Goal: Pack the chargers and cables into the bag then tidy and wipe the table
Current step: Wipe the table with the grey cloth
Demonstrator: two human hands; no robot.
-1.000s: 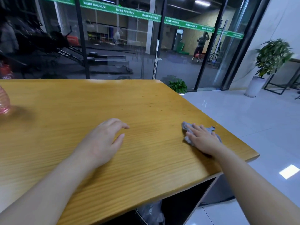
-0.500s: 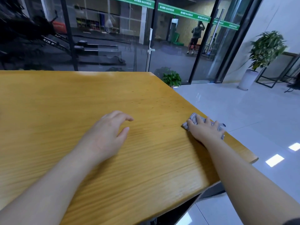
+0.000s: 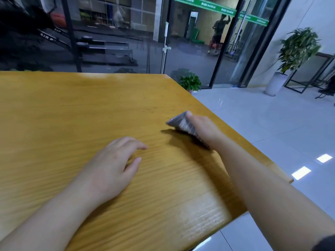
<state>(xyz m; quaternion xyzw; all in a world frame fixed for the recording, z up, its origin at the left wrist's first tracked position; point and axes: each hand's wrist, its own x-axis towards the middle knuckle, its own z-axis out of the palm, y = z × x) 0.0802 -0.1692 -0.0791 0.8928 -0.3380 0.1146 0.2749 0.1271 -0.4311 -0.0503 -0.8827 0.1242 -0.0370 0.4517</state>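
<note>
We grip a grey cloth (image 3: 182, 123) in our right hand (image 3: 204, 128), fingers curled round it near the bench (image 3: 76, 109) edge. Our left hand (image 3: 110, 169) rests flat, fingers relaxed. Soft and light, the cloth looks best held bunched.

Glass wall (image 3: 126, 33) behind, glossy pale tiled floor (image 3: 253, 115), potted plant (image 3: 297, 49).

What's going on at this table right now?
A person is wiping a wooden table. Their right hand holds a gray cloth near the table's right edge; the cloth looks bunched and partly raised off the wood. The left hand rests on the tabletop with fingers loosely spread, holding nothing. No chargers, cables or bag show in this view, so the packing seems to be done, though that cannot be confirmed from here.
</note>
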